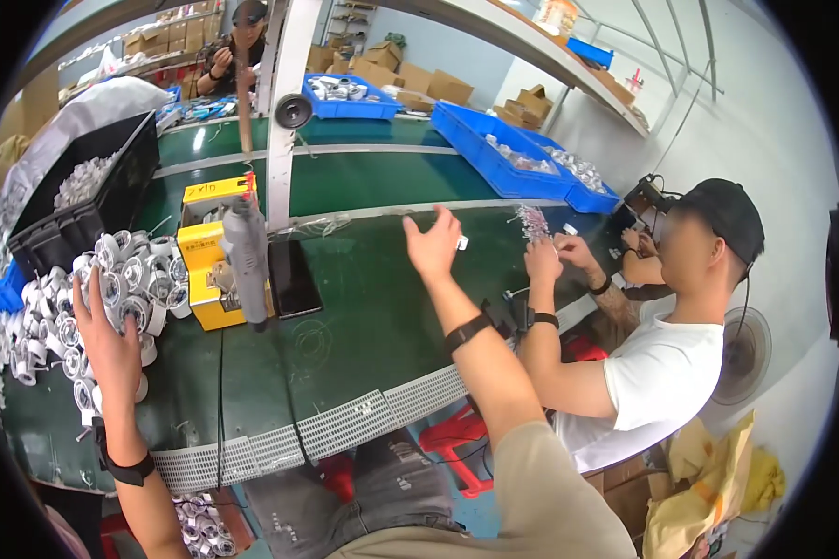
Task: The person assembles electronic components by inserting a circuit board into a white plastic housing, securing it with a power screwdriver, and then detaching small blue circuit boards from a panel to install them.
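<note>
My left hand (109, 345) reaches over a heap of white round plastic parts (132, 272) at the left of the green table (373, 345). Its fingers are spread and touch or hover just over the parts; which of the two I cannot tell. My right hand (435, 244) is raised over the middle of the table with thumb and fingers apart. A small white piece (461, 243) shows right beside its edge, seemingly not gripped. Between my hands a grey cylindrical power tool (244, 252) hangs in front of a yellow box (200, 279). A black phone-like slab (295, 279) lies beside the box.
A black crate (84, 205) with small clear parts stands far left. Blue trays (494, 168) of white parts are at the far right. A co-worker in a white shirt (667, 363) handles small parts at my right; another person (238, 51) sits across. A white post (291, 121) rises ahead.
</note>
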Demonstrator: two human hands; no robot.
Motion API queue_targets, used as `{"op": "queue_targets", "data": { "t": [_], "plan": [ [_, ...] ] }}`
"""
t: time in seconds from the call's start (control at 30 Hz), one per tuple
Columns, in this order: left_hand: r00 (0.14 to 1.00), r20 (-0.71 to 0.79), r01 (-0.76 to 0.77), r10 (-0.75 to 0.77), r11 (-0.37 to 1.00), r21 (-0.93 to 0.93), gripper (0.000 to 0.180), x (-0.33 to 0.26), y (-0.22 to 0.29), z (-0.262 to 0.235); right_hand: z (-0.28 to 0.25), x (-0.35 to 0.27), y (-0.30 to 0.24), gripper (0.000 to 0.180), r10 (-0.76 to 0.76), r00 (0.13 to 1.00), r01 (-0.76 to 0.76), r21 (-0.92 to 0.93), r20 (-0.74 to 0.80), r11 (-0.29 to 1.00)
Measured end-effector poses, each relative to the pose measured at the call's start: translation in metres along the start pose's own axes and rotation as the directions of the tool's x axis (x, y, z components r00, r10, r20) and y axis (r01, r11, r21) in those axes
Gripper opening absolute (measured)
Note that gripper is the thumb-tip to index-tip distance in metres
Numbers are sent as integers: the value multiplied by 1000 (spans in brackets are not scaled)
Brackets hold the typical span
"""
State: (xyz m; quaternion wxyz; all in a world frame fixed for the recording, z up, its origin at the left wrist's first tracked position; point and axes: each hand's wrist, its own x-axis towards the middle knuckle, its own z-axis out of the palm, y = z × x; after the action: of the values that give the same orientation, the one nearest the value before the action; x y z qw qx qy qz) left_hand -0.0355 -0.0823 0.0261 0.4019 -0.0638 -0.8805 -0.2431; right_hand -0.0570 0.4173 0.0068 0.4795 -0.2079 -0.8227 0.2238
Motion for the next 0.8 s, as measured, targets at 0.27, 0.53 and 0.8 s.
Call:
{"op": "queue_targets", "data": {
  "t": [0.27,0.53,0.8],
  "plan": [
    [988,48,-151,149,987,48,30,-5,11,-9,-5,3,61,39,167,968,-74,-421,188,904],
    [525,812,108,254,927,-360,14,-8,43,-36,-14,-39,-41,34,-175,983,169,97,61,981],
    [763,457,169,457,541,-824,69,-53,78,-7,-49,-114,-179,34,-718,666,692,528,-203,493]
  ]
}}
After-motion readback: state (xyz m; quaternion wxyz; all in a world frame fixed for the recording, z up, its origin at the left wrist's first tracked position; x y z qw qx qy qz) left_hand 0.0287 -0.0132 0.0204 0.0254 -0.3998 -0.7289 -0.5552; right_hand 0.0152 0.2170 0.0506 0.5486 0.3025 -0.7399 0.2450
